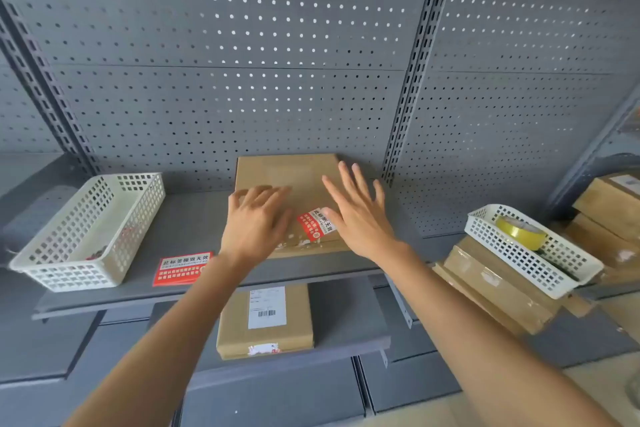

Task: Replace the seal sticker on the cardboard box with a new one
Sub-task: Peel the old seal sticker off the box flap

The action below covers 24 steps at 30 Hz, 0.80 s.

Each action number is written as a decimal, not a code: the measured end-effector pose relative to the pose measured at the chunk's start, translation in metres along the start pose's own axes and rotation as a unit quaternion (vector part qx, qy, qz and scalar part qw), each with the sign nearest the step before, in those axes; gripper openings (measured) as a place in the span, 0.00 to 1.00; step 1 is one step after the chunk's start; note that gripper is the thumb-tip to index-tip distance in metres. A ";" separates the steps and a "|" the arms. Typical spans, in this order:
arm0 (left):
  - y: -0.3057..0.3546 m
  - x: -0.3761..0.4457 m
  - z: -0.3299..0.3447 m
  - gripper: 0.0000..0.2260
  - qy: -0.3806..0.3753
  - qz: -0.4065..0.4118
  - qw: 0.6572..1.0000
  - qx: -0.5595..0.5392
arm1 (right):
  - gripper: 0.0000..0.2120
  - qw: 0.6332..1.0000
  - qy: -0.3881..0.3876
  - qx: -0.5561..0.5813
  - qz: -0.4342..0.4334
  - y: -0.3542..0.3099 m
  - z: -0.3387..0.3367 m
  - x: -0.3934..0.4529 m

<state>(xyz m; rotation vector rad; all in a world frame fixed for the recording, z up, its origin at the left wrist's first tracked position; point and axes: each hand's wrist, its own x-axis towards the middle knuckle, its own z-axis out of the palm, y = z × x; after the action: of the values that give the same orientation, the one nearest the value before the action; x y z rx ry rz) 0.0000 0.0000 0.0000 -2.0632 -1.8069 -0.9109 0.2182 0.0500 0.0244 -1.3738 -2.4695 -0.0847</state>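
Note:
A flat cardboard box (pixel 287 177) lies on the grey shelf (pixel 194 218) against the pegboard. A red and white seal sticker (pixel 313 224) sits on its near edge, with torn white scraps just below it. My left hand (pixel 258 218) lies on the box's left part, fingers slightly bent. My right hand (pixel 356 211) is spread open over the box's right side, its thumb next to the sticker. A sheet of red seal stickers (pixel 181 269) lies on the shelf to the left of the box.
A white plastic basket (pixel 93 229) stands at the shelf's left end. At the right, another white basket (pixel 530 250) holds a yellow tape roll (pixel 521 232) on stacked cardboard boxes. A labelled box (pixel 265 321) lies on the lower shelf.

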 end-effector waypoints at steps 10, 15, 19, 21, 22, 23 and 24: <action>-0.007 -0.015 0.009 0.12 0.059 0.024 0.997 -0.040 | 0.10 0.985 -0.027 0.107 -0.132 -0.024 0.009 0.011; -0.010 -0.018 0.013 0.09 0.085 0.030 0.995 -0.052 | 0.10 0.982 -0.016 0.112 -0.149 -0.021 0.008 0.014; -0.009 -0.019 0.017 0.07 0.101 0.028 0.993 -0.055 | 0.10 0.981 -0.020 0.119 -0.154 -0.020 0.007 0.017; -0.009 -0.020 0.019 0.07 0.110 0.027 0.992 -0.056 | 0.10 0.980 -0.022 0.119 -0.159 -0.018 0.007 0.018; -0.010 -0.020 0.019 0.06 0.114 0.027 0.992 -0.056 | 0.10 0.979 -0.023 0.120 -0.161 -0.018 0.007 0.019; -0.010 -0.020 0.020 0.06 0.119 0.028 0.991 -0.056 | 0.10 0.979 -0.024 0.122 -0.162 -0.017 0.006 0.019; -0.010 -0.020 0.020 0.05 0.123 0.030 0.990 -0.055 | 0.09 0.979 -0.027 0.123 -0.161 -0.017 0.006 0.020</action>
<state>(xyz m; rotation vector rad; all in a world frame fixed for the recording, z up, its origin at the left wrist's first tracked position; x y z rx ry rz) -0.0045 -0.0025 -0.0300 -1.9554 -1.5908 -1.2143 0.1925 0.0581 0.0259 -0.8809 -2.6210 0.1828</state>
